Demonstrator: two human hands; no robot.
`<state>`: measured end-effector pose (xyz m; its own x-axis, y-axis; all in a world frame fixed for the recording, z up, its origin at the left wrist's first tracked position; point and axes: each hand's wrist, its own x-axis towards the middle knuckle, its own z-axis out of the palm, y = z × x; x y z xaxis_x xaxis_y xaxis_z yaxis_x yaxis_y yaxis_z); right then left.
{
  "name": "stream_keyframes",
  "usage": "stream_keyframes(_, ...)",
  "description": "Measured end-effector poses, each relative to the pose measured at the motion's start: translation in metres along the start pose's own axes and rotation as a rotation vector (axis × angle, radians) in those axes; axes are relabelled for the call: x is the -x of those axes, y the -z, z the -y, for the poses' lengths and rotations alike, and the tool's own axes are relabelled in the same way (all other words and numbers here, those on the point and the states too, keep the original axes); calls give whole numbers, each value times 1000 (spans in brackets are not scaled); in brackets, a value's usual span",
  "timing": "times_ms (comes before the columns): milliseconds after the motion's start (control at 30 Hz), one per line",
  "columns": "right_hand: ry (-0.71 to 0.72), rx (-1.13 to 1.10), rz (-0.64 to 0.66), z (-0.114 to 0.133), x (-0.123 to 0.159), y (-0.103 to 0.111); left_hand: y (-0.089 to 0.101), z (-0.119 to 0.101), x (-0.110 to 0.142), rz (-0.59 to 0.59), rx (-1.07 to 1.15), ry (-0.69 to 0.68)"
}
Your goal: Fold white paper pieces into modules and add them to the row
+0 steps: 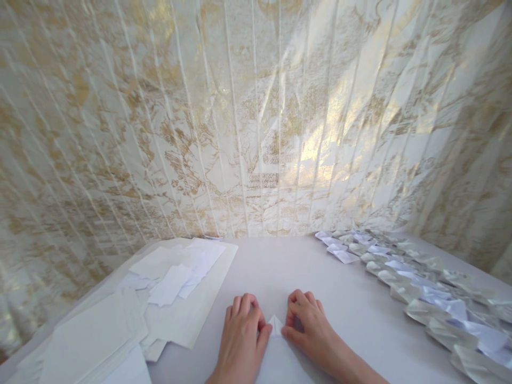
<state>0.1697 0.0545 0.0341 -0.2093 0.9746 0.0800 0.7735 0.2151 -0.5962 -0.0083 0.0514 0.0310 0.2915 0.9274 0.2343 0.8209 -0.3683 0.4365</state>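
My left hand (241, 338) and my right hand (310, 325) rest close together at the near edge of the white table (280, 266). Both have curled fingers and press down on a folded white paper piece (277, 352) between them. The piece's small pointed tip sticks up between my two thumbs. Its lower part spreads toward me and is partly hidden by my hands and wrists.
A loose pile of white paper sheets (160, 298) lies on the left of the table. Several folded paper boats (420, 288) lie in rows along the right side. A cream and gold pleated curtain (256, 117) hangs right behind the table.
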Motion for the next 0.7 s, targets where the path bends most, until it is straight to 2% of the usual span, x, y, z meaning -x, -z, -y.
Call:
stream_keyframes(200, 24, 34, -5, -1, 3, 1, 0, -1, 0, 28, 1, 14)
stream_keyframes(367, 22, 38, 26, -2, 4, 7, 0, -2, 0, 51, 90, 30)
stream_keyframes(567, 55, -54, 53, -11, 3, 13, 2, -3, 0, 68, 108, 19)
stream_keyframes(700, 151, -108, 21, -5, 4, 7, -1, -1, 0, 37, 99, -10)
